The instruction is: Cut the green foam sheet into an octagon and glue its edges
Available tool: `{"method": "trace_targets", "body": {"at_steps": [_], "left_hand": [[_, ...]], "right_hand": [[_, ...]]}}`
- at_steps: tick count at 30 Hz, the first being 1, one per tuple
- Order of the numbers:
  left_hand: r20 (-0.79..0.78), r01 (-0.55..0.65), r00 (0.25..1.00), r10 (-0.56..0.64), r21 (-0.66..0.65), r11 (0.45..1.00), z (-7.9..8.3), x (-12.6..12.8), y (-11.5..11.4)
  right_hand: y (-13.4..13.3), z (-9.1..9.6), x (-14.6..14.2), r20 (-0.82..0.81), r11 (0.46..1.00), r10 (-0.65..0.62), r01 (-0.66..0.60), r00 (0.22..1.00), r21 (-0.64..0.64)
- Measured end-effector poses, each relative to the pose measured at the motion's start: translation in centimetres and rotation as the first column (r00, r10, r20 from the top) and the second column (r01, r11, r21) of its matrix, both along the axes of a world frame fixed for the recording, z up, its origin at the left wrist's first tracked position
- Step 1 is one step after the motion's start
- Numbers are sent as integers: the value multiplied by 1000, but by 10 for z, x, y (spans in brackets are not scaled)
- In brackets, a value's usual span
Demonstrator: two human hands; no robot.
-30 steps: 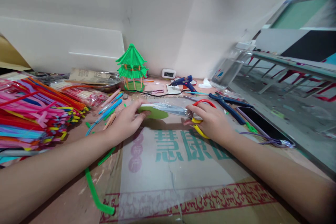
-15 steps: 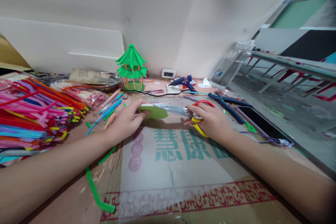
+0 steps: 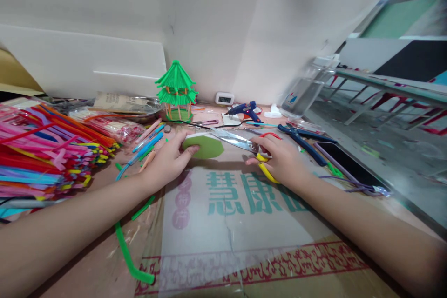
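Note:
Between the thumb and fingers of my left hand (image 3: 174, 151) is a flat green many-sided piece (image 3: 206, 147), perhaps card or foam, with a pale far edge. My right hand (image 3: 284, 156) grips scissors (image 3: 265, 167) by their red and yellow handles. Their metal blades point left and lie at the far edge of the green piece; whether they touch it I cannot tell. Behind the hands stands a small pavilion model (image 3: 176, 91) with green fuzzy roofs, thin orange posts and a green base.
Bundled pipe cleaners (image 3: 52, 153) fill the left side. A glue gun (image 3: 246, 111), a small digital clock (image 3: 224, 98) and a clear bottle (image 3: 307, 86) stand at the back. Pliers (image 3: 303, 142) and a phone (image 3: 349, 165) lie right. Printed cardboard (image 3: 226, 233) covers the front.
The green piece has tilted so more of its face shows. The scissors' blades have swung up and away from me, and the handles have shifted slightly with my right hand.

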State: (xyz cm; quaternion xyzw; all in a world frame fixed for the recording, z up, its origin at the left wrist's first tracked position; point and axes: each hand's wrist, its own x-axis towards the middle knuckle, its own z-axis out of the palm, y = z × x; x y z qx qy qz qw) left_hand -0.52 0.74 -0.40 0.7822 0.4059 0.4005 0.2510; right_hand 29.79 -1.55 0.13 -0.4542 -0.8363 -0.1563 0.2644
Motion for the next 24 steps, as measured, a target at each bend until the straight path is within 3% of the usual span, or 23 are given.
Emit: {"method": "trace_targets", "body": {"at_steps": [6,14,24], "left_hand": [[-34,45,998,-44,30,999,-4,-2,1],[-157,31,988,-7,152,988,-1,-3,-4],[-205,19,979,19,185,982,-1,-3,-6]], "right_hand": [[-4,1,-3,58,999,20,-23,998,45],[-6,2,-7,105,993,34,-46,994,112],[-6,2,-6,129,987,48,-67,990,143]]}}
